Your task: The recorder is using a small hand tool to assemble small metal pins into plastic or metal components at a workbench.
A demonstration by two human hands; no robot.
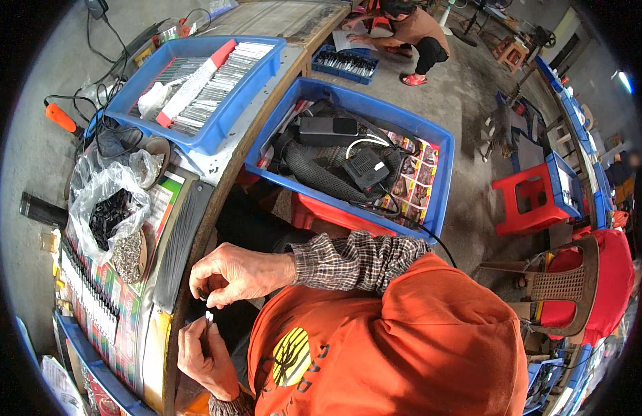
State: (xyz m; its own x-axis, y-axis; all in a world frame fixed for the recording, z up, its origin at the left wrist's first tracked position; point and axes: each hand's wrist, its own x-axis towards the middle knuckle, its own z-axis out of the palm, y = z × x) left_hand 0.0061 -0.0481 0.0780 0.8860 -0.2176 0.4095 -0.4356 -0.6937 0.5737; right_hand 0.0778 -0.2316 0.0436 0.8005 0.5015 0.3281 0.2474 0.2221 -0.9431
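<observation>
At the edge of the workbench, my right hand [241, 275] pinches a small dark piece [207, 286] whose kind I cannot make out. Just below it, my left hand [207, 358] is closed around a slim item with a white tip [209, 316]; the rest of it is hidden by the fingers. The hands are close together but apart. Beside them on the bench are a clear plastic bag [132, 179] of small black parts and a dish of tiny metal parts [129, 258]. A row of white rods with black ends [92, 295] lies farther left.
A blue tray [227, 114] of white and silver rods stands on the bench. Beside the bench, a blue bin [442, 180] holds a black bag and a dark box with cables, above a red stool [321, 211]. Another person [418, 35] crouches beyond, near a small blue tray [345, 75].
</observation>
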